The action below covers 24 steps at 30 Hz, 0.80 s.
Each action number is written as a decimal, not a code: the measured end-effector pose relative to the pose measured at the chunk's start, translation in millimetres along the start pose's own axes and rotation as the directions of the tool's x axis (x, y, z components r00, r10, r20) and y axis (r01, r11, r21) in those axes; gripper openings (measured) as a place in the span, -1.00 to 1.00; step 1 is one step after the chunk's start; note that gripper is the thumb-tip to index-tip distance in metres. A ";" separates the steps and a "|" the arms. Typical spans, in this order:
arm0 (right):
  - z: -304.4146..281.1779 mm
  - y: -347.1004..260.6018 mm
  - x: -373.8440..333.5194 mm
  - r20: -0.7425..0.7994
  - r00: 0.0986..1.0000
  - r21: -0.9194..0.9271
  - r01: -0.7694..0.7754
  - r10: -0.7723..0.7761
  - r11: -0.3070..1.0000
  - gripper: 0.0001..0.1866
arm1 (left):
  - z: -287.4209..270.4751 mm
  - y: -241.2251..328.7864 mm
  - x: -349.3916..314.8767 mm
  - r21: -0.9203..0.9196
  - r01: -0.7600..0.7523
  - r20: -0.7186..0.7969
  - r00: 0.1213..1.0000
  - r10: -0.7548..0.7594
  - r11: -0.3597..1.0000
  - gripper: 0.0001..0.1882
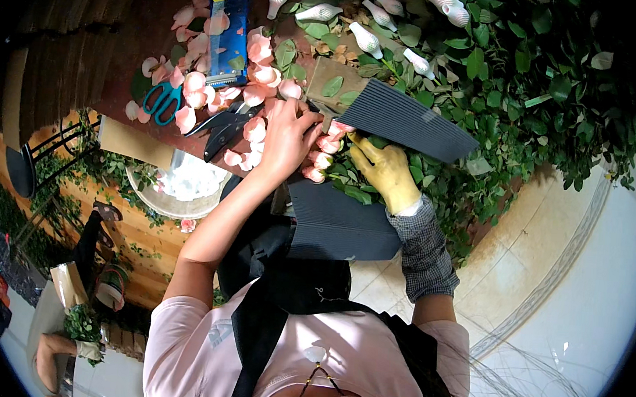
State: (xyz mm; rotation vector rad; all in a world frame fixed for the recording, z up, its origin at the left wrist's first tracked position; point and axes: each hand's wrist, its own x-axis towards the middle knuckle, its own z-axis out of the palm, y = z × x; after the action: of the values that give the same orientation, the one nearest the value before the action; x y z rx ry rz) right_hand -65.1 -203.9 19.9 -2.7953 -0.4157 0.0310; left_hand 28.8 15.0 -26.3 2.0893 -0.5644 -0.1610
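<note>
Several pink roses [324, 155] with green leaves lie between my hands, bordered by dark ribbed cardboard [412, 120] on the far side and a second ribbed sheet [342, 222] on the near side. My bare left hand [292, 139] is left of the blooms, its fingers bent inward by the far cardboard's end; what they grip is hidden. In a yellow glove, my right hand [385, 172] closes on the roses from the right, fingertips at the blooms and leaves. Black pruning shears [227, 129] lie beside my left wrist, and teal-handled scissors [164, 103] rest farther left.
A blue tape dispenser [228, 33] stands among loose pink petals [260, 73]. White-netted rose buds [366, 41] lie at the back. Piled leafy stems [516, 102] fill the right side. A round tub [178, 196] with white material is below left; another person's arm [48, 360] shows lower left.
</note>
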 end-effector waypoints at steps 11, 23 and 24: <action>-1.4 -1.9 2.1 0.011 0.998 0.052 -0.059 0.058 0.997 -0.77 | -1.4 8.8 -5.8 -0.102 -0.037 -0.013 0.999 0.036 0.994 -0.87; -9.5 -4.9 4.0 0.111 0.993 -0.108 0.050 -0.038 0.993 -0.82 | -16.7 -5.3 -15.6 0.044 -0.139 0.010 0.990 0.139 0.989 -0.71; -10.6 -7.0 5.2 0.106 0.994 -0.062 0.000 0.007 0.998 -0.83 | -11.7 -9.4 -11.6 0.059 -0.207 0.004 0.978 0.208 0.976 -0.72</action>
State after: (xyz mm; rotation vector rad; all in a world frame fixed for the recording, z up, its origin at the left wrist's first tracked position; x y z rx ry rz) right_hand -61.3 -199.3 32.2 -2.8646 -0.4446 0.1712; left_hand 25.4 33.5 -28.8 2.0711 -0.7901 -0.0220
